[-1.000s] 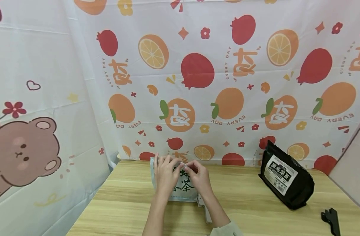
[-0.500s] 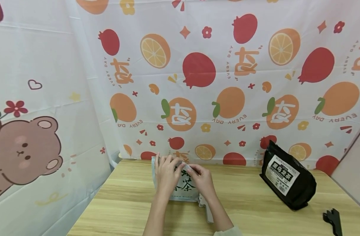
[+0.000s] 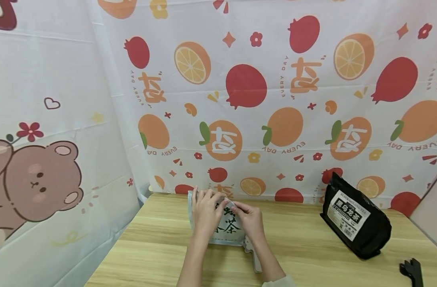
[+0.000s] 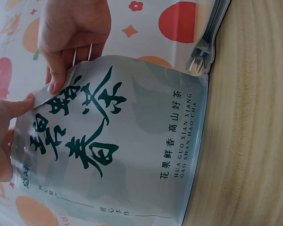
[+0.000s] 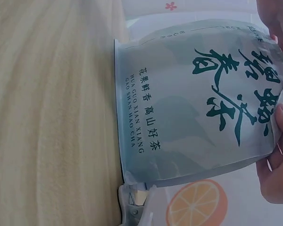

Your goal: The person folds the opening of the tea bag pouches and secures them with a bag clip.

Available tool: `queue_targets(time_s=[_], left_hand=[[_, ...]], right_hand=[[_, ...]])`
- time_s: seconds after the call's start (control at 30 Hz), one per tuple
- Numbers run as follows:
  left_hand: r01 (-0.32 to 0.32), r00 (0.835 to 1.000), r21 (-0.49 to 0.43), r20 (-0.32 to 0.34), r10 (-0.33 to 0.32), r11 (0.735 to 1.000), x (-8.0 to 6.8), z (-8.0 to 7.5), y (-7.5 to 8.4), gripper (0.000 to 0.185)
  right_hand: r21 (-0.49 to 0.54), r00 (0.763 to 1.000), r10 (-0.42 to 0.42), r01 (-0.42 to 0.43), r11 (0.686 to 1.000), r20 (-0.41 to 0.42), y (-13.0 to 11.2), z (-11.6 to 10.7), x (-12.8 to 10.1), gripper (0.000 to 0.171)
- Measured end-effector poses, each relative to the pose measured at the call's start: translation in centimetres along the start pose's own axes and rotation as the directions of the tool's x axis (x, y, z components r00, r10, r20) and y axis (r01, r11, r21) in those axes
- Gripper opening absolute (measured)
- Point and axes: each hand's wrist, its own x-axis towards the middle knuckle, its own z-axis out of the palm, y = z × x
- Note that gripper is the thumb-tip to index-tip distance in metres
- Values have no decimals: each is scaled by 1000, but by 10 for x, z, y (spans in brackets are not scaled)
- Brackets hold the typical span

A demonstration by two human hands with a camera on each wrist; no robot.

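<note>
A pale green tea bag (image 3: 228, 231) with dark green characters stands upright on the table, its printed front facing me. My left hand (image 3: 206, 209) holds its top edge at the left, thumb on the front. My right hand (image 3: 252, 223) pinches the top right corner, where a strip of the edge is folded over toward the front. The left wrist view shows both thumbs (image 4: 22, 106) close together on that fold. Beside the bag's lower right corner lies a grey sealing clip (image 4: 205, 49), partly hidden by my right forearm in the head view.
A black tea bag (image 3: 354, 219) with a white label leans at the table's right. In front of it lies a black clip-like tool (image 3: 412, 271), cut off by the frame. A fruit-print cloth (image 3: 247, 85) hangs behind the wooden table (image 3: 150, 239).
My right hand has shifted slightly right and down with the folded corner, away from the left thumb. The left hand keeps its grip. The head view has turned a little left.
</note>
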Motion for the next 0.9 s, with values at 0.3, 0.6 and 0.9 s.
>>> queue_targets(time_s=[0.3,0.6,0.9], left_hand=[[5,1000,-5,9,-5,1000,-2,-6,3,13],[18,1000,-12,24,-18,1000,-4,-9,5,13],[30,998,-6,61,-29,1000,-3,-10,5,14]], right_hand=[[-9,980,-8,10,1000,199,11,-17,1,24],[-106,979,-3,25,994,202,10,-29,-1,20],[-122,995,-50,60,991,83,17,-22,0,15]])
